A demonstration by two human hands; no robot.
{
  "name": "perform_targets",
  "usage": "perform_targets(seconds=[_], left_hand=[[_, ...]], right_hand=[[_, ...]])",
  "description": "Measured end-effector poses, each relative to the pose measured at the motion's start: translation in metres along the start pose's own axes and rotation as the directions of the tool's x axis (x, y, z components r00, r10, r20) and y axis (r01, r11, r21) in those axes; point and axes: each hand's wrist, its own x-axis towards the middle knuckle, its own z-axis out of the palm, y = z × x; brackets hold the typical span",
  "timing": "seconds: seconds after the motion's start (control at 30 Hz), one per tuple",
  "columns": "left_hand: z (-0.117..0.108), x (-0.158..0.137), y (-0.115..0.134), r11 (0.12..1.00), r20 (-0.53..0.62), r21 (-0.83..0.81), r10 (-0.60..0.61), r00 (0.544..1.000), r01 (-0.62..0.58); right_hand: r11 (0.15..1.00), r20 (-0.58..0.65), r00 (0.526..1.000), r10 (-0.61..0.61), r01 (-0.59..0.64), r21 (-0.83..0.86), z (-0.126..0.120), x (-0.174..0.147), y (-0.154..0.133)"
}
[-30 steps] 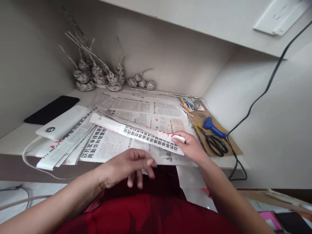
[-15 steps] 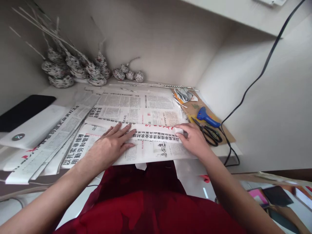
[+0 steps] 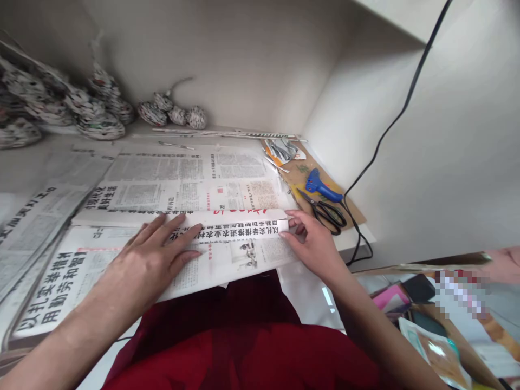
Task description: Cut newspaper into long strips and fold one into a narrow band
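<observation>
A printed newspaper sheet lies flat on the white desk, with a folded strip running across its near part. My left hand rests flat on the strip's left half, fingers spread. At the strip's right end, my right hand has its fingers curled and the thumb at the near side, gripping the folded edge. Part of those fingertips is hidden by the hand and paper. More cut newspaper sheets overlap to the left.
Right of the newspaper, a blue glue gun and black-handled scissors lie on a brown board. Thin paper rods and woven paper gourds line the back wall. A black cable hangs down the right side.
My view has turned to the right, so the desk things sit further left. Both hands stay on the folded strip; the right fingers have shifted slightly at its end.
</observation>
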Motion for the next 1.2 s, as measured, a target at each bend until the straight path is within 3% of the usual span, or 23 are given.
perform_targets(seconds=[0.1, 0.2, 0.5, 0.6, 0.73, 1.07, 1.13, 1.2], left_hand=[[0.006, 0.006, 0.005, 0.998, -0.065, -0.055, 0.036, 0.997, -0.039], [0.006, 0.012, 0.011, 0.994, -0.055, -0.091, 0.053, 0.997, -0.058], [0.000, 0.043, 0.033, 0.980, 0.157, 0.198, -0.056, 0.986, 0.024], [0.006, 0.050, 0.036, 0.992, 0.149, 0.123, 0.000, 0.989, -0.019], [0.014, 0.050, 0.035, 0.992, 0.089, -0.020, 0.128, 0.988, -0.127], [0.014, 0.050, 0.033, 0.985, 0.045, -0.028, 0.169, 0.985, -0.168], [0.015, 0.050, 0.033, 0.982, 0.038, -0.025, 0.188, 0.981, -0.188], [0.015, 0.050, 0.032, 0.979, 0.032, -0.019, 0.203, 0.979, -0.202]], right_hand=[[0.986, 0.035, 0.996, 0.084, -0.088, 0.143, 0.003, 0.001, -0.003], [0.971, 0.070, 0.990, 0.122, -0.133, 0.196, 0.004, 0.003, -0.005], [0.998, 0.109, 0.993, -0.056, 0.058, -0.016, 0.002, 0.006, -0.003], [0.988, 0.083, 0.992, -0.099, 0.107, -0.111, 0.002, 0.004, -0.004], [0.945, -0.013, 0.970, -0.241, 0.232, -0.229, 0.003, 0.005, -0.010], [0.917, -0.136, 0.931, -0.339, 0.295, -0.267, 0.002, 0.020, -0.026], [0.904, -0.113, 0.926, -0.359, 0.315, -0.289, 0.005, 0.024, -0.033], [0.893, -0.009, 0.934, -0.357, 0.338, -0.298, 0.014, 0.026, -0.045]])
